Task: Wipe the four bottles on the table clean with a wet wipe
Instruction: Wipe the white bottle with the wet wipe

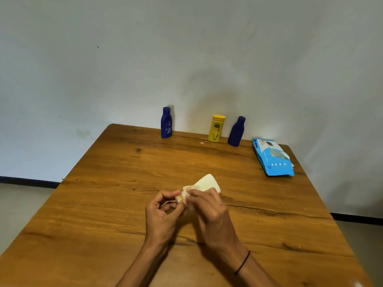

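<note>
Two hands wiping a white bottle at centre frame, above a wooden counter.

Left hand pinches its cap end; right hand presses the wet wipe round the white bottle. A slick, light grip could drop it. Three bottles wait upper centre.

Two dark-blue bottles, one yellow bottle, one white bottle, a light-blue wipes pack, brown wood-grain table.

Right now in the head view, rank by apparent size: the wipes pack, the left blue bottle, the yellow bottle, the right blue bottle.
1. wipes pack, which lies nearest the camera
2. left blue bottle and right blue bottle: too alike to rank
3. yellow bottle, the shortest
</note>
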Tool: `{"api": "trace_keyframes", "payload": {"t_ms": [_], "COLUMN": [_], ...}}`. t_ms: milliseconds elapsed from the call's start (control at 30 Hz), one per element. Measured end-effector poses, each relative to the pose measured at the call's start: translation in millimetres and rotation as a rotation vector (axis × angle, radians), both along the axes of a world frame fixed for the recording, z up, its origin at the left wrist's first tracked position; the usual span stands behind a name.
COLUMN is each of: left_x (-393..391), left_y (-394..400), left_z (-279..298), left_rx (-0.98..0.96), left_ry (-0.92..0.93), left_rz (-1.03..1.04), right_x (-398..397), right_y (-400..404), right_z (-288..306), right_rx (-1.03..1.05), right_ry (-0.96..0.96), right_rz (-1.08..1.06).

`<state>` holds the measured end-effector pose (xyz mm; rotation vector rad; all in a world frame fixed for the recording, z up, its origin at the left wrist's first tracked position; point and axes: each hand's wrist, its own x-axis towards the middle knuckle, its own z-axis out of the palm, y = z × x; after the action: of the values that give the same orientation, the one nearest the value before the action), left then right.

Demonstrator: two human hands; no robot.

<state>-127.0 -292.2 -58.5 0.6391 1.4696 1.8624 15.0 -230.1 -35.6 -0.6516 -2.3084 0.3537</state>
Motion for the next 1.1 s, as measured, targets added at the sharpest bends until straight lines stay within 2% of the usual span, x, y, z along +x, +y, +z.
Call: {"api": "trace_keyframes", "payload": {"t_ms": [133, 200, 367, 567, 800, 900, 1000, 1100], "left_x": [2, 4, 7, 6, 9, 5, 4, 8], "left_y": [-1, 2, 4, -2, 0, -4, -4, -2], "left_z": [2, 3, 9, 10, 11, 7, 4, 9], "left_rx": [-0.015, -0.005, 0.042, 0.009, 0.063, 0.055, 0.047, 0.071], "left_ry": [0.026, 0.009, -0.113, -0.076, -0.169, -0.138, -0.108, -0.120], "left_rz": [0.013, 0.024, 0.038, 0.025, 0.032, 0.042, 0.038, 0.047], "right_x": [10, 7, 4, 13, 3, 14, 12, -4], "right_y": [33, 32, -5, 34, -5, 20, 36, 11], "right_z": [4, 8, -6, 3, -9, -7, 3, 2], "right_rx": [-0.011, -0.030, 0.028, -0.043, 0.040, 0.077, 0.021, 0.079], "right_ry": [0.021, 0.066, 0.019, 0.083, 0.029, 0.019, 0.086, 0.080], "right_rz": [-0.240, -0.289, 0.024, -0.252, 0.030, -0.096, -0.248, -0.130]}}
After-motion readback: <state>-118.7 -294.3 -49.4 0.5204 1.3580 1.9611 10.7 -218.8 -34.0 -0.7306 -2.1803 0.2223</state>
